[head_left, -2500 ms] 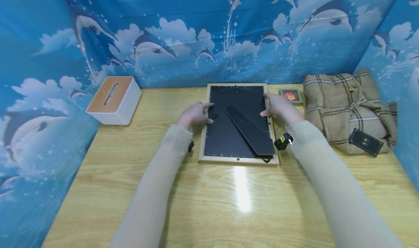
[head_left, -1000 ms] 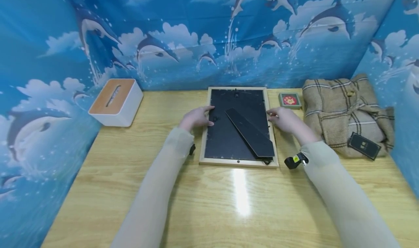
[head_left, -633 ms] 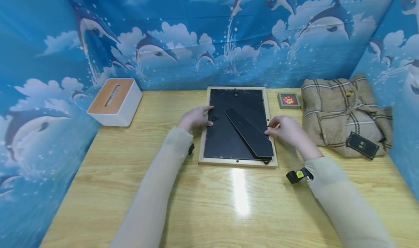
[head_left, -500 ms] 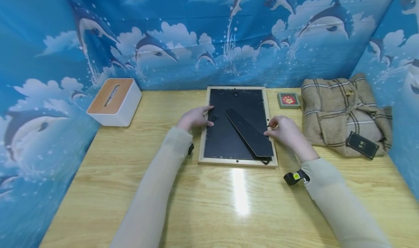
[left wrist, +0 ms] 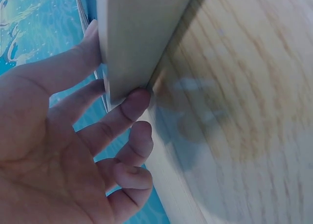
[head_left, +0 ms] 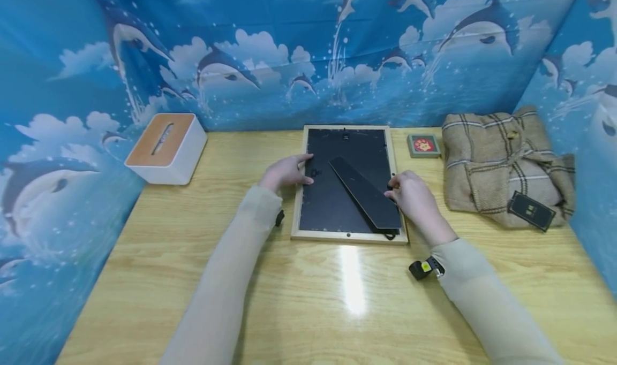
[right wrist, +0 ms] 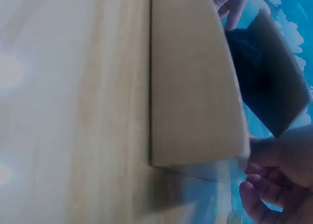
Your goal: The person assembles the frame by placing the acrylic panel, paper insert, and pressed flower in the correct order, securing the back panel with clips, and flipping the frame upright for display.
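A picture frame with a pale wood rim lies face down on the table. Across its black backing slants a black easel leg, raised off the backing in the right wrist view. My left hand holds the left rim, thumb and index finger reaching over onto the backing. In the left wrist view, that hand's middle finger rests against the rim's outer side. At the right rim, my right hand pinches a small black tab between thumb and index finger, partly hidden by the fingertips.
A white tissue box with a wooden top stands at the back left. Right of the frame are a small green box with a red picture and a folded plaid blanket with a black tag. A dolphin-print cloth hangs behind.
My right hand has come down along the right rim from the upper corner, its fingers closing on the small black tab and lately shifting slightly inward. The left hand and frame stay put.
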A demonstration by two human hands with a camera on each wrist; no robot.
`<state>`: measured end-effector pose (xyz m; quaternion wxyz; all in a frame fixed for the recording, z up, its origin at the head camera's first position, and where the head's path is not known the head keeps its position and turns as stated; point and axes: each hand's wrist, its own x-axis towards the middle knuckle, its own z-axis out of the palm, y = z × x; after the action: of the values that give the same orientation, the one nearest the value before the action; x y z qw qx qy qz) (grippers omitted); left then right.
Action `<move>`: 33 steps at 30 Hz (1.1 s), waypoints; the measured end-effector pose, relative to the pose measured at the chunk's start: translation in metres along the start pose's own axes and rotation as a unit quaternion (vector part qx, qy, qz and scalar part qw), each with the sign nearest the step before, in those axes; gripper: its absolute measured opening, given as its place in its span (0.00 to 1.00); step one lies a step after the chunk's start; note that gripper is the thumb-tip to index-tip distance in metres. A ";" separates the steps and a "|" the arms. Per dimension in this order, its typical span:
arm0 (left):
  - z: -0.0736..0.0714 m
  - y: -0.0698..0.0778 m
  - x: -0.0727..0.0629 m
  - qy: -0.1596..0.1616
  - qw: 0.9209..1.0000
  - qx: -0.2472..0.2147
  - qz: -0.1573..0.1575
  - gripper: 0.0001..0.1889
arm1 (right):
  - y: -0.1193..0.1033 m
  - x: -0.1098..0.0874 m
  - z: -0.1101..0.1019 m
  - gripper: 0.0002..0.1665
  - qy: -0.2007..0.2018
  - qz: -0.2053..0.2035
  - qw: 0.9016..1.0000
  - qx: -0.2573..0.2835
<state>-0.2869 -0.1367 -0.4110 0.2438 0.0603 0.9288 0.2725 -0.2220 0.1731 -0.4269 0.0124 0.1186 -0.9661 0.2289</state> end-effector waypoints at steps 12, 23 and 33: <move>0.000 -0.001 0.000 -0.001 1.000 -0.004 -0.001 0.41 | 0.004 0.002 0.000 0.17 -0.005 -0.011 1.000 0.000; -0.001 -0.001 0.001 -0.002 1.000 0.003 -0.002 0.42 | 0.002 0.001 0.001 0.20 -0.007 0.011 1.000 0.005; 0.000 -0.002 0.001 -0.001 1.000 0.003 -0.004 0.41 | 0.004 0.003 -0.003 0.26 -0.041 0.038 0.998 0.040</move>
<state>-0.2877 -0.1380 -0.4122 0.2458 0.0572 0.9296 0.2688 -0.2260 0.1776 -0.4256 -0.0405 0.0914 -0.9598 0.2623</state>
